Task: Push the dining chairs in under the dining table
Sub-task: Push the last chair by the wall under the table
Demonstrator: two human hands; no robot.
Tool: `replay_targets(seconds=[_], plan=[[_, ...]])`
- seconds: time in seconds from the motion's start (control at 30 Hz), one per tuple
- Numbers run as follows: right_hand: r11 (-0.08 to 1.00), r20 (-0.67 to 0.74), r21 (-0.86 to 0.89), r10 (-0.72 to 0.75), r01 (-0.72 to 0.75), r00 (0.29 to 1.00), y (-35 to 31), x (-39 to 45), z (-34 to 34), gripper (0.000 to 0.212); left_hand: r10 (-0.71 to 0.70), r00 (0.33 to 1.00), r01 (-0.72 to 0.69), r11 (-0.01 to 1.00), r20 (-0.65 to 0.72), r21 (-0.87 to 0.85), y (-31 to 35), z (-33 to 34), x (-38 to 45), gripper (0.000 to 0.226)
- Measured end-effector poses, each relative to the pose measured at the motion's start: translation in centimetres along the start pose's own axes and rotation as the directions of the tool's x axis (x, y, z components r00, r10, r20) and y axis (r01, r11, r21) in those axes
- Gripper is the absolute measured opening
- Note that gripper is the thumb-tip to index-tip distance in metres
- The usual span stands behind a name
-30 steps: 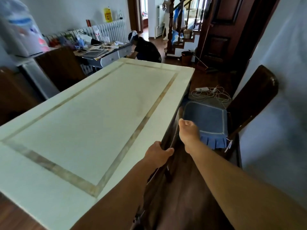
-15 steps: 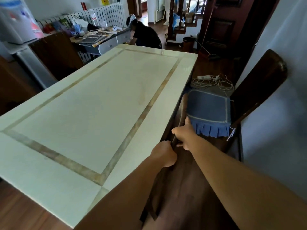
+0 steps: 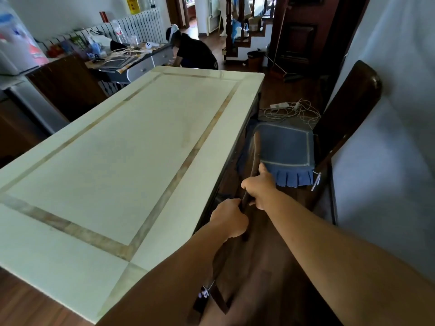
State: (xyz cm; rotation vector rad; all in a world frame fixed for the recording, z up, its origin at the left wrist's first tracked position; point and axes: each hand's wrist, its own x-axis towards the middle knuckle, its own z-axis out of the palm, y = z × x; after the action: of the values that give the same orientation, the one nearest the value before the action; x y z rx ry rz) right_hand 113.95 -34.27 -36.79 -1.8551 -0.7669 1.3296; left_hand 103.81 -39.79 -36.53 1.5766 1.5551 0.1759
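Note:
The pale green dining table (image 3: 131, 147) fills the left and middle of the view. Against its right edge stands a dark wooden chair; its top rail (image 3: 255, 147) runs along the table edge. My left hand (image 3: 229, 218) and my right hand (image 3: 260, 188) both grip this rail, left nearer to me. Most of that chair is hidden by my arms. A second dark chair (image 3: 348, 114) with a blue fringed seat cushion (image 3: 286, 149) stands farther along the right side, its seat out from under the table and its back near the wall.
A white wall (image 3: 388, 137) closes the right side, leaving a narrow gap. A power strip with tangled cables (image 3: 292, 110) lies on the floor beyond the cushion. A person (image 3: 193, 52) crouches past the table's far end by a cluttered desk (image 3: 127, 60). Stairs (image 3: 242, 36) at the back.
My right hand has slid along the chair's top rail and closed round it; both hands now grip it. The view has shifted back and slightly left along the table.

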Motion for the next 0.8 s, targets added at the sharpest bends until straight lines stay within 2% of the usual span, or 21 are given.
replay_targets(seconds=[0.3,0.5,0.8], plan=[[0.993,-0.117,-0.056,-0.114,0.108,0.987,4.3,-0.7,-10.6,0.081,0.103,0.995,-0.102,0.994,-0.020,0.049,5.6,9.1,-2.0,0.021],[0.978,-0.221,-0.187,-0.138,0.097,0.966,6.9,-2.0,-19.5,0.081,0.157,0.987,-0.157,0.987,0.028,0.011,10.5,16.4,-3.5,0.036],[0.997,-0.338,-0.030,-0.082,0.076,0.938,10.6,-4.1,-29.5,0.076,0.192,0.975,-0.194,0.981,0.108,0.003,16.7,24.8,-6.2,0.037]])
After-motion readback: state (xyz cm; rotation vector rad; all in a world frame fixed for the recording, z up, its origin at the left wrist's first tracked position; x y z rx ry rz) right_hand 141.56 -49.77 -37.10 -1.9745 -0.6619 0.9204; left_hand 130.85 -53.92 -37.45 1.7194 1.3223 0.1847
